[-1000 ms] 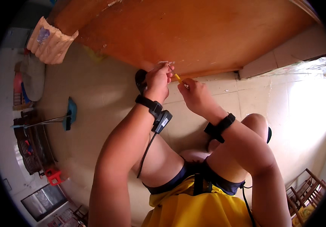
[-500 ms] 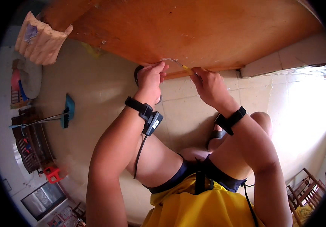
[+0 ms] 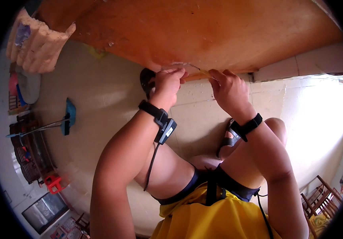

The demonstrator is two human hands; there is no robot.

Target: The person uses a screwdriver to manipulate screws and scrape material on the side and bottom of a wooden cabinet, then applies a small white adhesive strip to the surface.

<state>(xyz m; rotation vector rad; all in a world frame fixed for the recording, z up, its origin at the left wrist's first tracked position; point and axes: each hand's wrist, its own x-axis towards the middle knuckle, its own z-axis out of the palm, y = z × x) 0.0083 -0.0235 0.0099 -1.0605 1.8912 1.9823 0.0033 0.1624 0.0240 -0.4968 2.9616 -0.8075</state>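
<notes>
Both my hands are at the lower edge of a large orange-brown wooden panel. My right hand is closed around a thin tool with a yellow handle. Its narrow metal shaft points left, and the tip meets the panel by a pale, scraped-looking patch. My left hand is just below that patch, thumb and fingers pinched together. Whatever it may hold is hidden by the fingers. The exact kind of tool is too small to make out.
A pale ridged carved piece juts out at upper left. On the tiled floor lies a blue dustpan or broom head with long handles. A red stool stands farther left, a wooden chair at lower right. My sandalled feet are under the panel edge.
Both hands have shifted a little to the right along the panel's edge, the tool moving with my right hand. More of my left sandal shows beside the left wrist.
</notes>
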